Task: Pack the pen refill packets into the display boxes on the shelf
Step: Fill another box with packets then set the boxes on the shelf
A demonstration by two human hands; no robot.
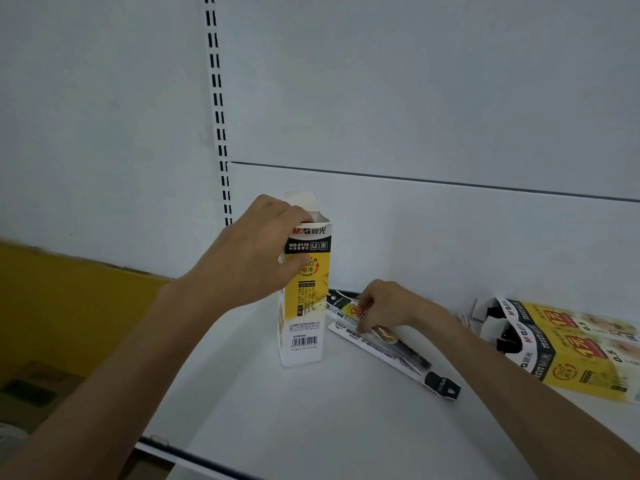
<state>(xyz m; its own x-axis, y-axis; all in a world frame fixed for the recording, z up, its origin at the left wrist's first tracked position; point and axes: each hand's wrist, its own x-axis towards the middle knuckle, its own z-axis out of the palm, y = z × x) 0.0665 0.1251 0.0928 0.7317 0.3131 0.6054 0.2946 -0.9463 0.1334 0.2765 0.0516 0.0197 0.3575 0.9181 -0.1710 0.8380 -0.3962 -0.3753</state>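
Head view: the left hand (256, 251) is clamped around the top of the upright yellow-and-white cardboard display box (304, 306). Just right, the right hand (388, 306) pinches flat black-and-white pen refill packets (391, 355) lying on the white shelf (311, 427) — I'd lift them end-first, box held steady.

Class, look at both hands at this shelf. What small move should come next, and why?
Probably the right hand should lift the packet it pinches and carry it to the open top of the box. The left hand grips that box upright with its flap raised, and the packet lies flat on the shelf just beside it.
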